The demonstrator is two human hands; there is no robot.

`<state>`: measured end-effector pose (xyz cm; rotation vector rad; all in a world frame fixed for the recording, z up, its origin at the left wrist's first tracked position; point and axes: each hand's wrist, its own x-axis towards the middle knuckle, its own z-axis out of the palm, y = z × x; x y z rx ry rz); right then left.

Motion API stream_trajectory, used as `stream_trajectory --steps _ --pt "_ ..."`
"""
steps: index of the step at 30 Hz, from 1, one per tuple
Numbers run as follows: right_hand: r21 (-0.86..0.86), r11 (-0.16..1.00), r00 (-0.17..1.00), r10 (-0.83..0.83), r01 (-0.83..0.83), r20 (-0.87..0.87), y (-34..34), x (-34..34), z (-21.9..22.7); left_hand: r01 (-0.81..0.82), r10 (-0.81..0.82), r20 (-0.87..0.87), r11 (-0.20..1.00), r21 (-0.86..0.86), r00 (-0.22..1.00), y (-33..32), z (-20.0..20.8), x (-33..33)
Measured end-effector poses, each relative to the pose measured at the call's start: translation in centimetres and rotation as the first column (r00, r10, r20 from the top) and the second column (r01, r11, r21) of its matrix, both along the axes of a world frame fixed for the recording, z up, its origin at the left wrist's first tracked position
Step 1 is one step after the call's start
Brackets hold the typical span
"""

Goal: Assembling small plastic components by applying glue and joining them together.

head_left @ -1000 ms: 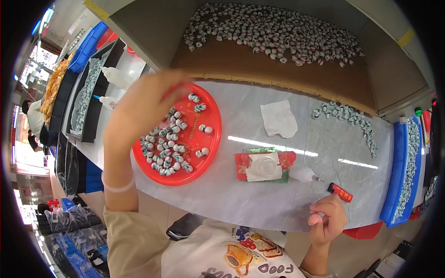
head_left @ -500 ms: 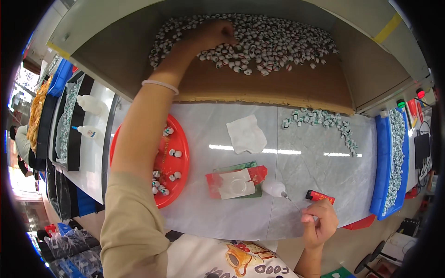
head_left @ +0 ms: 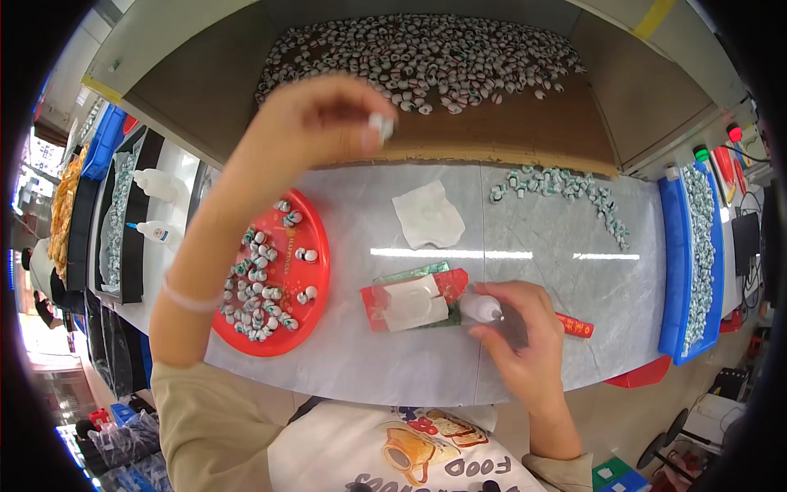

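Observation:
My left hand is raised in front of the open bin and pinches a small white-and-green bead between thumb and fingers. Below, my right hand curls its thumb and forefinger round a small white squeeze bottle with a grey tip; its thin needle is not visible from here. Beside the bottle lies a red-and-green packet with a piece of white paper on it. A red plastic tray under my left forearm holds several bead pieces.
Loose white beads cover the back of a cardboard-floored bin. A white cloth, a row of green-and-white pieces and a red lighter-like stick lie on the grey table. A full blue tray stands right, white bottles left.
My left hand has come back from the bead heap toward me with a bead. My right hand has moved from the bottle's needle up to its body. The view has shifted slightly.

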<state>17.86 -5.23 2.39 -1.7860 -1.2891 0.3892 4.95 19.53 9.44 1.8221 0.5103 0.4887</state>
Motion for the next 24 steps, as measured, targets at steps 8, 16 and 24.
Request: stream_trajectory --steps 8,16,24 --pt "0.08 0.997 0.883 0.019 0.021 -0.468 -1.8 -1.0 0.2 0.008 0.156 0.221 0.801 -0.599 0.963 -14.2 -4.2 -6.4" --pt "0.276 0.961 0.856 0.112 0.037 -0.505 -3.9 -0.1 1.8 -0.03 0.263 0.191 0.656 -0.754 0.946 -18.9 -8.0 -5.0" --pt "0.168 0.975 0.894 -0.056 0.144 -0.445 -4.8 -1.3 2.4 0.041 0.239 0.284 0.694 -0.719 0.928 -19.4 -9.6 -5.3"
